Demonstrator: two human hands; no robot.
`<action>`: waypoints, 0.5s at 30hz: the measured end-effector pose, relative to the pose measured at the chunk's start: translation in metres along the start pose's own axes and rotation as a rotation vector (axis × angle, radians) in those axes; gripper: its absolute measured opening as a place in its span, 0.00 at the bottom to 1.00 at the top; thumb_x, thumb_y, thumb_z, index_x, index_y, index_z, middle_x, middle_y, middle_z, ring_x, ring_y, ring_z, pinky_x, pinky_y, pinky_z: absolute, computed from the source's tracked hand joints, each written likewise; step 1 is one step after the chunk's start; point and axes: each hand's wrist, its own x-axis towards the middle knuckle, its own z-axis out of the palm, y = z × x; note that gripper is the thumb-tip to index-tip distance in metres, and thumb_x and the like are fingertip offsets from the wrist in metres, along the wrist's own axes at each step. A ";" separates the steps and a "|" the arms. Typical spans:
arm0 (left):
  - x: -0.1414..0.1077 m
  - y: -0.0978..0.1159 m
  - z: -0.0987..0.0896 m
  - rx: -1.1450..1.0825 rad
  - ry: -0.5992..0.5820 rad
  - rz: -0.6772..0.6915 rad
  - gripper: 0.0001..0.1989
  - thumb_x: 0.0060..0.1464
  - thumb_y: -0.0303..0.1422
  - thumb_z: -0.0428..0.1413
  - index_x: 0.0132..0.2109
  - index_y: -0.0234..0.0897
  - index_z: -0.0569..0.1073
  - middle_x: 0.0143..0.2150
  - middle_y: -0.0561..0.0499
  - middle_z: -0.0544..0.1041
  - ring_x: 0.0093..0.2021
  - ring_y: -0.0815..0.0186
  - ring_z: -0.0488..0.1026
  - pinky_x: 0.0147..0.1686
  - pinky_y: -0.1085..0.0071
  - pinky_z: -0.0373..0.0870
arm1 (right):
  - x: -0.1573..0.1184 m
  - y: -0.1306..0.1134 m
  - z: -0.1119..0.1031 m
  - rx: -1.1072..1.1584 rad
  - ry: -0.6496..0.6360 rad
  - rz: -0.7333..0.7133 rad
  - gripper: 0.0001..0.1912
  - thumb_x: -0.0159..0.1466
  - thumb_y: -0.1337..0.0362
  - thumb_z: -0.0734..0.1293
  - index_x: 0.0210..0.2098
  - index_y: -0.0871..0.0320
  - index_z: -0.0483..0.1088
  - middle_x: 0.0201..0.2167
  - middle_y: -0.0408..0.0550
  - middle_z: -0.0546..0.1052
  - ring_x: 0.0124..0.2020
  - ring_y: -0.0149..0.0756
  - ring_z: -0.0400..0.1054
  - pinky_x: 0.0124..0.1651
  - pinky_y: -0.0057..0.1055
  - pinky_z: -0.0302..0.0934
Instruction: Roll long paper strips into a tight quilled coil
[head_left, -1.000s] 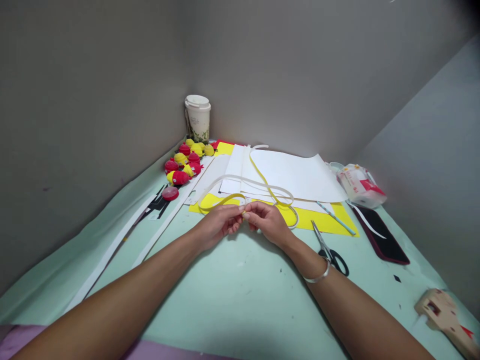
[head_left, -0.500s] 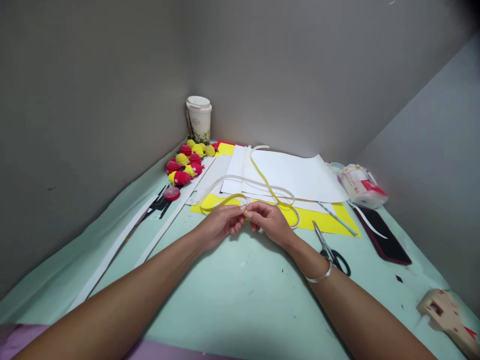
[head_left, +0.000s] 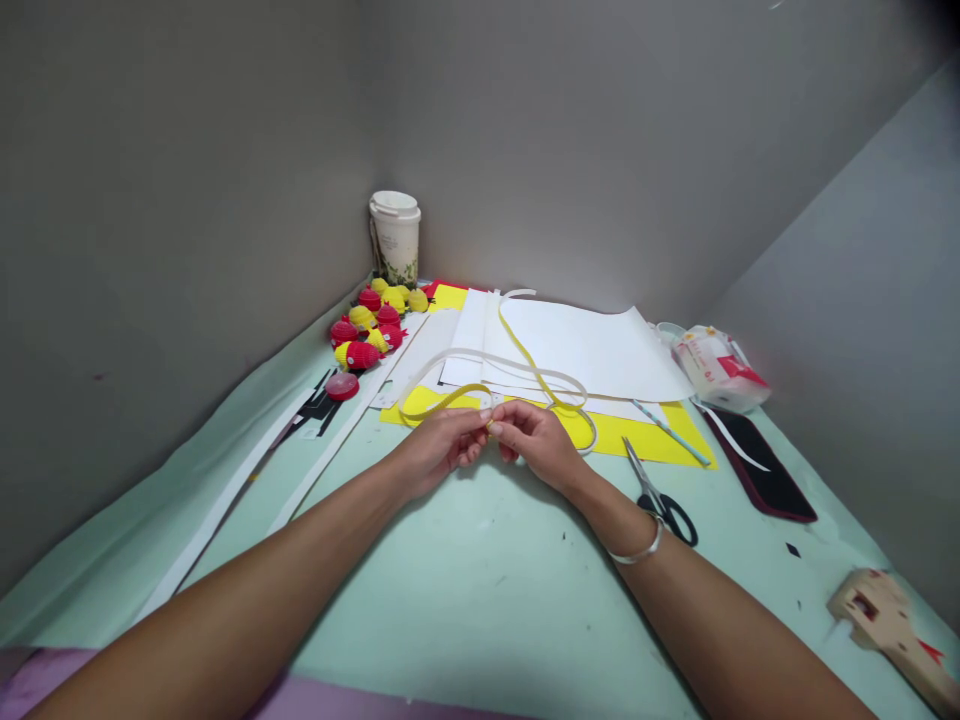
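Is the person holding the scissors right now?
No, the scissors lie on the pale green surface, while the left hand and right hand pinch a yellow strip.

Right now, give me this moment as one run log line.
left hand: pinching strip | right hand: pinching strip | strip: yellow and white, looped | right side: scissors, phone, glue gun | back: cup

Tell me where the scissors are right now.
In the head view, the scissors lie right of centre, beside the right wrist's bracelet, tips overlapping the yellow sheet, with the phone farther right.
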 end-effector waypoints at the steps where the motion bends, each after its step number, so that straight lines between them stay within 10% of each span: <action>1: 0.000 0.000 0.000 -0.019 0.014 0.000 0.12 0.52 0.38 0.58 0.31 0.32 0.72 0.24 0.53 0.65 0.22 0.75 0.59 0.20 0.78 0.54 | 0.000 0.001 0.001 -0.008 0.017 -0.016 0.12 0.59 0.55 0.68 0.35 0.57 0.69 0.23 0.39 0.71 0.20 0.26 0.61 0.24 0.25 0.58; 15: 0.000 0.000 0.002 -0.095 0.043 0.002 0.11 0.52 0.37 0.60 0.32 0.32 0.72 0.26 0.54 0.67 0.22 0.77 0.61 0.20 0.80 0.56 | -0.006 0.002 0.010 -0.376 0.242 -0.190 0.09 0.58 0.59 0.69 0.34 0.57 0.68 0.22 0.38 0.67 0.23 0.27 0.59 0.27 0.25 0.56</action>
